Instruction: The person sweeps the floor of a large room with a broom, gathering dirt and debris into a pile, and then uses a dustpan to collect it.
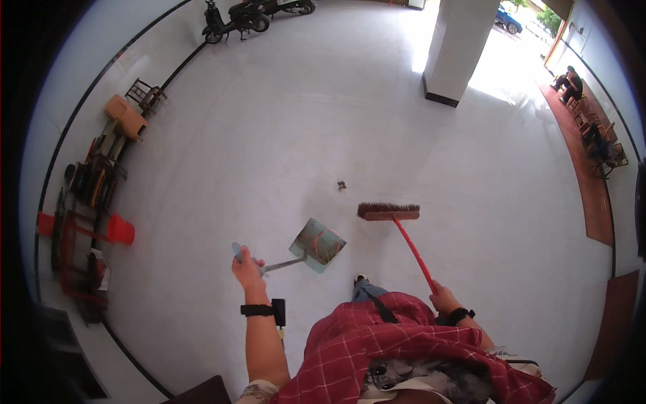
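My left hand (248, 267) is closed round the handle of a dustpan (316, 244), a grey-green pan with brownish debris in it, held out ahead of me. In my right hand (444, 298) is the red stick of a broom (412, 250). Its wide head (389, 211) with dark brown bristles is right of the dustpan and apart from it. A small dark clump of litter (341, 186) lies on the pale floor, beyond both tools and between them. Whether the pan and broom head touch the floor is hard to tell.
A square pillar (459, 50) stands at the far right, near a bright doorway. Motor scooters (235, 21) are parked far left. Along the left wall are chairs (126, 116) and a red bucket (121, 229). A person (570, 85) sits by the right wall.
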Motion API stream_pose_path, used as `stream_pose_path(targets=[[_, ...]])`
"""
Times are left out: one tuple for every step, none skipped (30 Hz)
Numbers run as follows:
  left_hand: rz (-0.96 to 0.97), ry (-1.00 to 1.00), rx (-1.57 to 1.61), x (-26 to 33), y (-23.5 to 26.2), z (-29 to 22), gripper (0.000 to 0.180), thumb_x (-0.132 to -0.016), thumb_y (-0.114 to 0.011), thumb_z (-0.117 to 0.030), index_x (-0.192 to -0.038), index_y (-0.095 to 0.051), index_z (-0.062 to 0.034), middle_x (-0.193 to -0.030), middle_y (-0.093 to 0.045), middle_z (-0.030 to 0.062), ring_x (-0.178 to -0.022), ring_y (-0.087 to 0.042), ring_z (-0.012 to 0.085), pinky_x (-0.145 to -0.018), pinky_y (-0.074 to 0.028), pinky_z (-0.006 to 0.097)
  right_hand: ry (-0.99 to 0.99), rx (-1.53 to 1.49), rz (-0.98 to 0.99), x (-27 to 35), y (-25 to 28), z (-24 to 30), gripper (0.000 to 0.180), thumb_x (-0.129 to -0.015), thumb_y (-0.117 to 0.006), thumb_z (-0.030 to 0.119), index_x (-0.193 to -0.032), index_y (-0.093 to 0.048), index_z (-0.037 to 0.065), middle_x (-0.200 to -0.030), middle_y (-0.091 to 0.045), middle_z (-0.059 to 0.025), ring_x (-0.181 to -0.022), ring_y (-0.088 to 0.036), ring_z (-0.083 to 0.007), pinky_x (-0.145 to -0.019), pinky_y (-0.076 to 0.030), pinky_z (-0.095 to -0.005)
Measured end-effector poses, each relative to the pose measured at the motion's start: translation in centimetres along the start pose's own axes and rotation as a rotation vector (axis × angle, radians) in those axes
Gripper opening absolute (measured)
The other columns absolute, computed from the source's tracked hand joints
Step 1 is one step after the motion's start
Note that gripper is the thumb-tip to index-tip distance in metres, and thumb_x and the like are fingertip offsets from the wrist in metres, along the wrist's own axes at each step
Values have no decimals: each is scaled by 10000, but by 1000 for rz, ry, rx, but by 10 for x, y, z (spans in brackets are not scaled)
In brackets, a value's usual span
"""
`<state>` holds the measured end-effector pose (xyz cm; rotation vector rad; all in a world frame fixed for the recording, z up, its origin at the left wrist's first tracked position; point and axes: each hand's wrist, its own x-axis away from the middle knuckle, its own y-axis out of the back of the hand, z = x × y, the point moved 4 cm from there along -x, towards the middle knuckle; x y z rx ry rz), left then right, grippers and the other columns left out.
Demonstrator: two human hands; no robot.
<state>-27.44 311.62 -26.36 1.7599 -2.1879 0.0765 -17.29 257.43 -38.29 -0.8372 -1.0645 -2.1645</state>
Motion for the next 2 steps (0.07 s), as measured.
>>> stream_pose_path(targets=[[11, 9, 16, -13, -13, 3, 270, -895, -592, -278, -816, -495, -39, -549, -419, 17, -439, -432, 127, -437, -445, 291, 20, 33, -12, -12, 8, 16, 569, -795, -520, 108, -1354, -416, 77, -945, -628, -281, -852, -637, -373, -707, -498, -436], [11, 29, 19, -23, -26, -2, 272, -893, -595, -279, -831, -498, -33, -558, -428, 24, -440, -436, 130, -432, -450, 297, 12, 37, -1, -16, 7, 26, 569, -795, -520, 108, -1354, -416, 77, -945, -628, -281, -852, -637, -373, -707, -498, -436]])
